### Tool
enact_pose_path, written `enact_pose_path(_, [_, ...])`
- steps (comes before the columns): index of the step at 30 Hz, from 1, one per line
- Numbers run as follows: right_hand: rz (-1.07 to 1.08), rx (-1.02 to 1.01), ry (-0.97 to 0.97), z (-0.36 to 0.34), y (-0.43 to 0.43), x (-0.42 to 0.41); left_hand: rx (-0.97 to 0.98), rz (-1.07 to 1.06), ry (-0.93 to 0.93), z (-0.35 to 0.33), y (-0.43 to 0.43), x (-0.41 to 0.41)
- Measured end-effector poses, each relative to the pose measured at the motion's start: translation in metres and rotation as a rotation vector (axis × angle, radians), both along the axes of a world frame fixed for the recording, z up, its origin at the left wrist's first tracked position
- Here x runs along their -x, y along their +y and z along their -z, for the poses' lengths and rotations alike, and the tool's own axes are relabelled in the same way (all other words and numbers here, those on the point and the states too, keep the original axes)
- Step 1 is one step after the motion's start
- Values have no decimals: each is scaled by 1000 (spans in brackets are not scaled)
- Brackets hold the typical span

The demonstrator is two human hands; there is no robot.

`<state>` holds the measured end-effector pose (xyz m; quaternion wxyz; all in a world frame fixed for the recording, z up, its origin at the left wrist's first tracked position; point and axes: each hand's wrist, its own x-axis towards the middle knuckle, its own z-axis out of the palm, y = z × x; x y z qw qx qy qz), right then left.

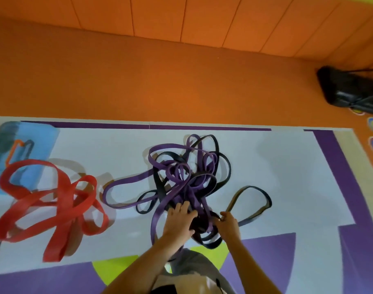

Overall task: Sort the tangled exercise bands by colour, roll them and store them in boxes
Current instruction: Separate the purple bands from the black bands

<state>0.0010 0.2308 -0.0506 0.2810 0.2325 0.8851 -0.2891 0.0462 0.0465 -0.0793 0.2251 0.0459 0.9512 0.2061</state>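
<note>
A tangle of purple bands and black bands lies in the middle of the floor mat. My left hand rests on the near side of this tangle, fingers spread over purple and black strands. My right hand pinches a black band whose loop reaches out to the right. Apart on the left lies a heap of wide red bands.
A blue box stands at the mat's far left, behind the red bands. A black bag lies on the orange floor at the far right. An orange padded wall runs along the back. My knee is below the tangle.
</note>
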Motion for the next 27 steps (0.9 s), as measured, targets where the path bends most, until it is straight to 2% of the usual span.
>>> enact_pose_path(3, [35, 44, -19, 1, 12, -6, -45, -30, 104, -1, -6, 6])
enact_pose_path(9, [-59, 5, 36, 5, 15, -12, -293, -394, 234, -15, -33, 2])
enact_pose_path(12, [-145, -34, 24, 4, 10, -11, -518, -727, 279, -30, -40, 5])
enact_pose_path(15, [-225, -104, -24, 6, 7, -6, -928, -1195, 229, -48, -51, 23])
enact_pose_path(17, [-253, -130, -47, 7, 8, -2, -1062, -1382, 220, -60, -68, 39])
enact_pose_path(20, [-330, -99, -22, 7, 15, 0, -1046, -1452, 331, -79, -96, 59])
enact_pose_path(22, [-465, -93, -25, 9, 19, -3, -1007, -1417, 397, -88, -108, 67])
enact_pose_path(27, [-761, -218, 24, 16, 3, -3, -892, -1188, 262, -97, -87, 69])
